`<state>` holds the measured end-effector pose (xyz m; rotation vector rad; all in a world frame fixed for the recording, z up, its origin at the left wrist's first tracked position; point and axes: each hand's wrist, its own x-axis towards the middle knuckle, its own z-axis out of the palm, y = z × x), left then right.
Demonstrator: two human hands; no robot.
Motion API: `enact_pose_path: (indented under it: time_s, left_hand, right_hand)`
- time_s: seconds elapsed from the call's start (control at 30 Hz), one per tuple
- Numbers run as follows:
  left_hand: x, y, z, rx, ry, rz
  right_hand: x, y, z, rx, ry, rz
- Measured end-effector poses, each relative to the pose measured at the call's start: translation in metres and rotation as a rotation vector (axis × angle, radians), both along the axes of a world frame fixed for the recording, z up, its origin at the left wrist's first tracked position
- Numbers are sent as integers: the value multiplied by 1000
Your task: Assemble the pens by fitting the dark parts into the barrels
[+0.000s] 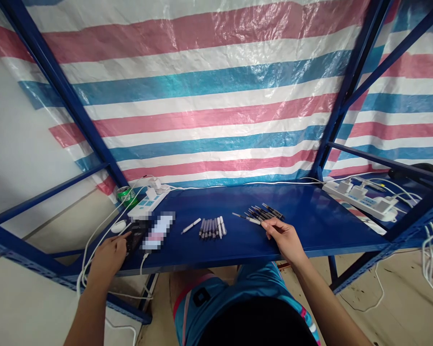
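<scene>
Teal shorts [245, 283] sit below the blue steel shelf [321, 240]; right hand [285, 242] fingers pinch a black-and-white pen [247, 218] beside the bunched pens [265, 212]; left hand [108, 259] fingers press a phone [135, 238], tethered by its cable [142, 266]

Pixelated pale rectangular item [159, 231], 9 o'clock on the tabletop [310, 230]: blurred, kind unreadable. Dark handheld device [135, 239], just beside it: partly hidden under the left hand [108, 259]. Pen-like sticks [212, 228], centre: markings too small to read. White cables [431, 250], 3 o'clock: cut off by the picture's edge.
</scene>
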<state>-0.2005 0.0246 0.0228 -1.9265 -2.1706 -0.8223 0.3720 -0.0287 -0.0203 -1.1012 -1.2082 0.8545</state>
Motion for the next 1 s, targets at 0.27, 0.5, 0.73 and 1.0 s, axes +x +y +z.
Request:
enact_pose_path:
  time_s: [0.27, 0.5, 0.73, 1.0]
  left_hand:
    - [7, -20, 5, -35, -34, 132]
    - [88, -45, 16, 191, -82, 10]
    - [192, -42, 14, 82, -179, -344]
    - [249, -33, -7, -53, -131, -478]
  right_hand:
    - [-1, 0, 0, -19, -14, -13]
    - [-1, 1, -1, -9, 3, -3]
    - [-1, 1, -1, -14, 3, 5]
    - [0, -2, 0, -2, 35, 48]
